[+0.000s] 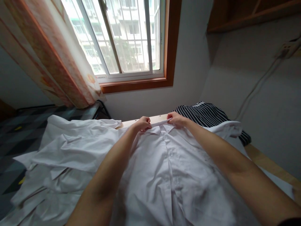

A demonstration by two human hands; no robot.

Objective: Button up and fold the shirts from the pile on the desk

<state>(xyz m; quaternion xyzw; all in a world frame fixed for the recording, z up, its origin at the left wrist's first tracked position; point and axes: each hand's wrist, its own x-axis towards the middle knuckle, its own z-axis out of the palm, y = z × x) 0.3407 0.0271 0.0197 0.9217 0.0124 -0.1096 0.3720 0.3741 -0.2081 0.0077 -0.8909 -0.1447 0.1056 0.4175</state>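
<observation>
A white button-up shirt (152, 163) lies spread out in front of me, its collar at the far end and its row of buttons running toward me. My left hand (143, 123) pinches the left side of the collar. On the collar's right side, my right hand (175, 119) has its fingers closed on the fabric. The collar band stretches between the two hands. To the left, more white garments (77, 150) lie in a loose, wrinkled heap beside the shirt.
A black-and-white striped cloth (207, 113) lies at the back right, on the wooden surface (265, 157). A dark checked bed cover (14, 141) is at left. Behind are a window (131, 37), a patterned curtain (54, 56) and a cable (258, 81) along the right wall.
</observation>
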